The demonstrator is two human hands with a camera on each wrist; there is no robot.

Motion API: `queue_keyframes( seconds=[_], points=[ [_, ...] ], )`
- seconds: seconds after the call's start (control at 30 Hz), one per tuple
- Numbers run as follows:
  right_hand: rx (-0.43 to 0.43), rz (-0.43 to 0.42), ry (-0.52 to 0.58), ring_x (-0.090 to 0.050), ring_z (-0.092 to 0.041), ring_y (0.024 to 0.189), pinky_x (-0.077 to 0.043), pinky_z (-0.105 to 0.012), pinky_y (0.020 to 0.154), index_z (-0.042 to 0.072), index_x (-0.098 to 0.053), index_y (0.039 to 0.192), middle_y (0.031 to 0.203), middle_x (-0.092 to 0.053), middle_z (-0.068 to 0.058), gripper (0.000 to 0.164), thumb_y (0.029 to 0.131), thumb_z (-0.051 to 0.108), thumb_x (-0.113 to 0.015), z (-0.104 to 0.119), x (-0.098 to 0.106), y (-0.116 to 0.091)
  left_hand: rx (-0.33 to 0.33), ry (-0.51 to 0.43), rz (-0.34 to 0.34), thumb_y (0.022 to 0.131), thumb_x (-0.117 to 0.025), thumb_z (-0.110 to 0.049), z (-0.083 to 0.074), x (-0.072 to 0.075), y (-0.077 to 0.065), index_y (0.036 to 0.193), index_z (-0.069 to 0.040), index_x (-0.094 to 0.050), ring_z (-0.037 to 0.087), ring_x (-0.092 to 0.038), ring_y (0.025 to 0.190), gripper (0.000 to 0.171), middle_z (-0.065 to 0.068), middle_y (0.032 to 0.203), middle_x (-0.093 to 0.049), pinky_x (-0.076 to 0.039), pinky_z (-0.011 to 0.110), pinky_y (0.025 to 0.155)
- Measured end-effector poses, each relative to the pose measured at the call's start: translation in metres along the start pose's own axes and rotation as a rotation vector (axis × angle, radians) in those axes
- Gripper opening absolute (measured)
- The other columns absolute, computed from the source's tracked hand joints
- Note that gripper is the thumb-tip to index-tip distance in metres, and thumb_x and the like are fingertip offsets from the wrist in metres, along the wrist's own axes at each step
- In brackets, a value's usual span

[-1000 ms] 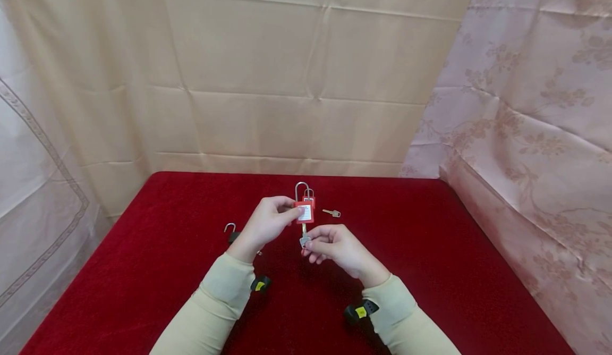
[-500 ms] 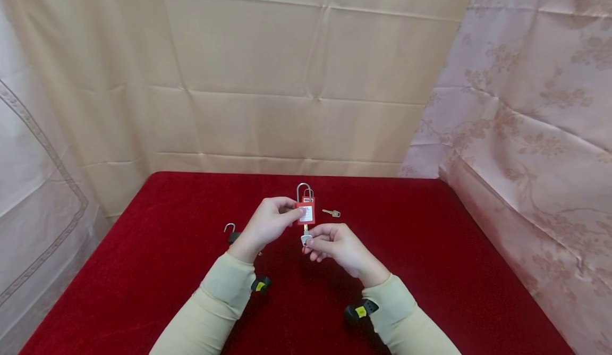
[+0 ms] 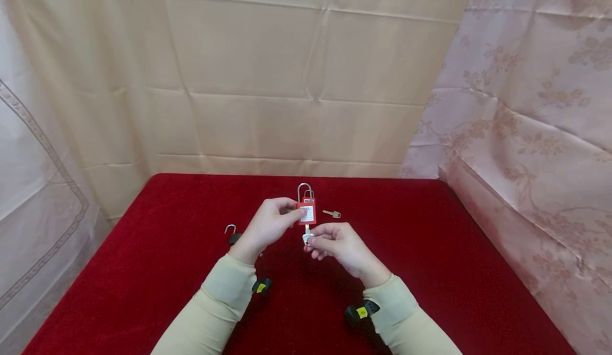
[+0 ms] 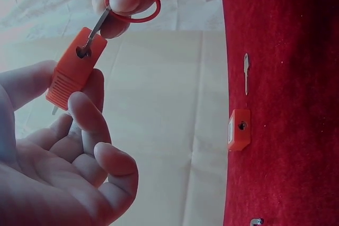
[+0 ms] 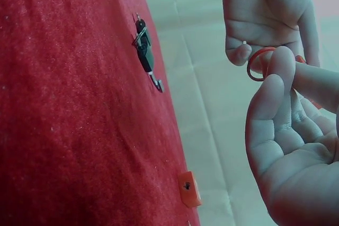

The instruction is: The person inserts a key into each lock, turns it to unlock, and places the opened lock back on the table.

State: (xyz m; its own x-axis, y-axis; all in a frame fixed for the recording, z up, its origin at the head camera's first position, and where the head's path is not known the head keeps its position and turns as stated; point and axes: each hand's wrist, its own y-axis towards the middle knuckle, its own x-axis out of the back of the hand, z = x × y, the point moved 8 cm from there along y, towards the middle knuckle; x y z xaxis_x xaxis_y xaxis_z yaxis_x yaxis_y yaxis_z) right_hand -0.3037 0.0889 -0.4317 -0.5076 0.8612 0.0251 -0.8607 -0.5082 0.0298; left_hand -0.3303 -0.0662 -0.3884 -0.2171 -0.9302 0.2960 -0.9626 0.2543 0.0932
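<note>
My left hand [image 3: 272,222] pinches a red padlock [image 3: 308,214] with a white label, held upright with its shackle up. Below it, my right hand [image 3: 339,246] pinches a silver key [image 3: 307,236] by the head. In the left wrist view the key's blade [image 4: 98,25] meets the keyhole in the padlock's base; how deep it sits I cannot tell. A red ring [image 4: 158,8] hangs from the key, and also shows beside the right fingertips in the right wrist view. Directly behind the held padlock stands a second red padlock [image 4: 241,130], partly hidden in the head view.
A loose key [image 3: 332,214] lies on the red-covered table [image 3: 430,270], right of the padlocks. By the left forearm lies a black padlock [image 5: 144,51] with its shackle raised, partly hidden in the head view. Beige curtains [image 3: 248,78] hang behind the table.
Padlock and key have shifted slightly right. The key has come more upright and in line with the padlock, with a little less blade showing. Both arms stay nearly in place.
</note>
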Motion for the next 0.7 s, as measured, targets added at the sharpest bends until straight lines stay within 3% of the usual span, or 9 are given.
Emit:
queue_keyframes(
  seconds=[0.2,0.33,0.5,0.7],
  points=[
    [0.006,-0.019,0.006,-0.068,-0.016,0.072,-0.059,-0.031,0.07,-0.012,-0.066,0.113,0.097,-0.072,-0.026,0.021,0.097,0.002,-0.066,0.002,0.002,0.0002,-0.007,0.008,-0.016,0.096,-0.07,-0.023,-0.0025,0.0013,0.0001,0.11,-0.005,-0.072,0.024,-0.062,0.079,0.022,0.015,0.094,-0.071,-0.051,0.034,0.07],
    [0.002,-0.048,0.006,-0.069,-0.017,0.073,-0.059,-0.031,0.071,-0.01,-0.068,0.113,0.095,-0.074,-0.019,0.021,0.097,0.005,-0.067,0.0032,0.0044,-0.0002,-0.007,0.008,-0.023,0.096,-0.07,-0.023,-0.0033,0.0019,0.0002,0.11,-0.006,-0.072,0.028,-0.062,0.08,0.022,0.01,0.091,-0.071,-0.051,0.035,0.07],
    [-0.008,-0.078,0.009,-0.068,-0.018,0.073,-0.06,-0.032,0.071,-0.009,-0.07,0.112,0.094,-0.074,-0.019,0.022,0.097,0.007,-0.069,0.0046,0.0064,-0.0005,-0.011,0.003,-0.028,0.097,-0.07,-0.022,-0.0027,0.0009,0.0003,0.111,-0.006,-0.072,0.036,-0.063,0.084,0.022,0.007,0.091,-0.071,-0.052,0.035,0.07],
    [-0.028,-0.124,0.027,-0.068,-0.018,0.073,-0.06,-0.033,0.073,-0.009,-0.071,0.11,0.094,-0.073,-0.02,0.022,0.096,0.008,-0.071,0.0045,0.0095,-0.001,-0.024,0.012,-0.019,0.096,-0.071,-0.02,-0.0045,-0.0042,-0.0011,0.111,-0.004,-0.073,0.024,-0.062,0.078,0.022,0.005,0.091,-0.071,-0.052,0.032,0.07]
  ],
)
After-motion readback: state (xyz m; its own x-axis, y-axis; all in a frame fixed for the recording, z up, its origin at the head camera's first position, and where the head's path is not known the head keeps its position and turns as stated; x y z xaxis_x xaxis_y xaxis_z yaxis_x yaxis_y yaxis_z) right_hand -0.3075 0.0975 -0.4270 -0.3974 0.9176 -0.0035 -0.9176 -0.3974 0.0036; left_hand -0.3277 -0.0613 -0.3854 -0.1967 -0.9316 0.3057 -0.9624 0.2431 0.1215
